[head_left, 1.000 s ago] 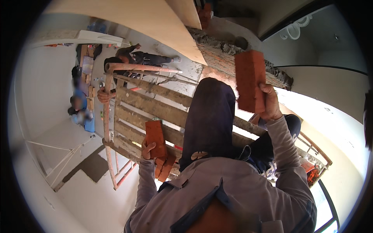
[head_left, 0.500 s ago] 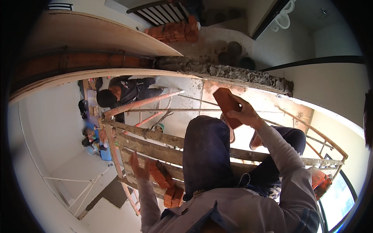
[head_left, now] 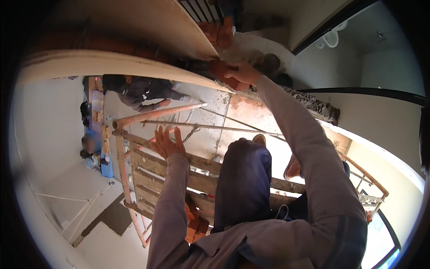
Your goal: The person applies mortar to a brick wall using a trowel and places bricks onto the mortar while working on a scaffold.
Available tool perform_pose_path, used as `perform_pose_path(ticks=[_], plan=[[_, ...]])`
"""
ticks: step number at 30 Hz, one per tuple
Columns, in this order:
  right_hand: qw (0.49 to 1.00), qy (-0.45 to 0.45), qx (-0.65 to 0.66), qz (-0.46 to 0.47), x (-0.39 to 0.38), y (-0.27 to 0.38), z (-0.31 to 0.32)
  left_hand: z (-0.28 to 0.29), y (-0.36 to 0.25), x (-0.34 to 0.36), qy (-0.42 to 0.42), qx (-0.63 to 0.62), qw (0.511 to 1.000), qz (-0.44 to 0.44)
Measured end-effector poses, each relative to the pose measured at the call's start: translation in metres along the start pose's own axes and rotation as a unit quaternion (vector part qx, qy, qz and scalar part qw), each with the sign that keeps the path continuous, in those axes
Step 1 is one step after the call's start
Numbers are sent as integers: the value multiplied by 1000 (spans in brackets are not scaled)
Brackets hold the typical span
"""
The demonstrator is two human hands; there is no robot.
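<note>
Red-orange brick (head_left: 226,74) sits pinched in the right hand (head_left: 244,72) of a person perched on a scaffold, the arm stretched up toward twelve o'clock where a rough, mortar-topped wall (head_left: 313,105) meets a pale curved edge; the fingers (head_left: 233,68) are wrapped over the brick's top and end, closed firmly on it, and the brick lies touching or just above the grey mortar bed, though the contact itself cannot be made out. At nine o'clock of the person's knee, the left hand (head_left: 166,142) hangs free with fingers spread and palm open, holding nothing, above the wooden planks (head_left: 179,172) and orange steel tubes (head_left: 156,114) of the platform. More bricks lie stacked beyond the wall at twelve o'clock (head_left: 219,29) and low by the person's lap at six o'clock (head_left: 193,224). Another worker in dark clothes (head_left: 139,89) bends over the floor far below at ten o'clock. Judged from this, the laying of one brick onto the course is in hand; the next move would call for seating it level in line with its neighbours before the grip loosens
</note>
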State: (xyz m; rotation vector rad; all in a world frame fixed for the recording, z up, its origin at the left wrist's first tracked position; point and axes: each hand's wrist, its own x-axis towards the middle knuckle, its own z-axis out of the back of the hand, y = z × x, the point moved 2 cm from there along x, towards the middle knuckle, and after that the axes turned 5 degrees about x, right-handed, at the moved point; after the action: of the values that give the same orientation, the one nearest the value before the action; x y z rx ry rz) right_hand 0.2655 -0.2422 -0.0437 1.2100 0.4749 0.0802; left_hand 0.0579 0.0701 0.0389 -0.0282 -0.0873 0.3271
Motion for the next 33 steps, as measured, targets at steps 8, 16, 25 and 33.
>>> perform_pose_path(ticks=[8, 16, 25, 33], plan=[[993, 81, 52, -62, 28, 24, -15, 4, 3, -4, 17, -20, 1000, -3], [977, 6, -132, 166, 35, 1, -27, 8, -3, -2, 41, 6, 999, -7], [882, 19, -361, 303, 36, 6, -53, 4, 3, -5, 41, -2, 999, -6], [858, -18, -327, 395, 51, -24, -59, 4, 0, -3, 43, -3, 999, -24]])
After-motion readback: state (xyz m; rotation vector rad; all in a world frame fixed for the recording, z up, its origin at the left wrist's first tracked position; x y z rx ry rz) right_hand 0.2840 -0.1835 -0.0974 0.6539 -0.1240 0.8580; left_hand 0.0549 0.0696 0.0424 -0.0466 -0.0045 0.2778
